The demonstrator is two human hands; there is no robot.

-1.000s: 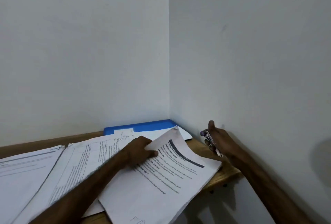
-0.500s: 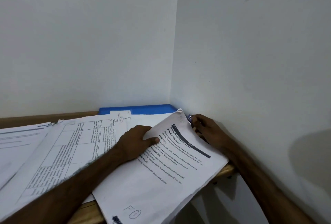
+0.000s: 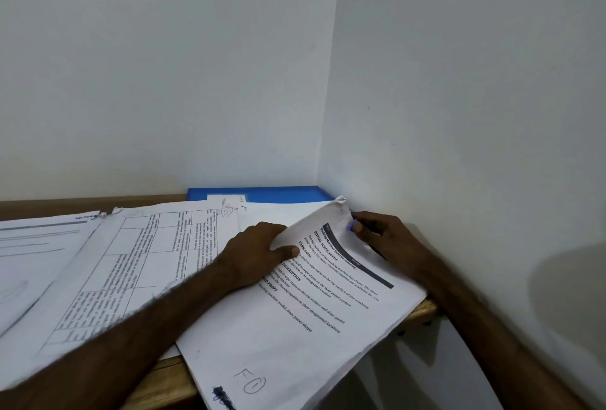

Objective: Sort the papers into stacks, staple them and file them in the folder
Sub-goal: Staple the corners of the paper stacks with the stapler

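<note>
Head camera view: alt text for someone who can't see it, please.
A left hand pinches a printed stack while the right hand holds a small blue tool, probably a stapler, at its curled corner. Other papers and a blue folder lie on the table.

Bench (image 3: 170, 373) fills wall corner ahead of you. Folder (image 3: 288, 195) flat at back right, against both walls, front edge under sheets. Text stack (image 3: 295, 327) on bench's right end, askew, near and right edges overhanging bench, far corner lifted just before folder. Your left hand (image 3: 259, 252) grips stack's left edge, thumb on top. Your right hand (image 3: 390, 242) at stack's far corner, beside right wall, stapler (image 3: 351, 225) in its fingers touching that corner. Table sheet (image 3: 131, 262) left of stack, under your left forearm. Another sheet (image 3: 36, 245) at far left.
</note>
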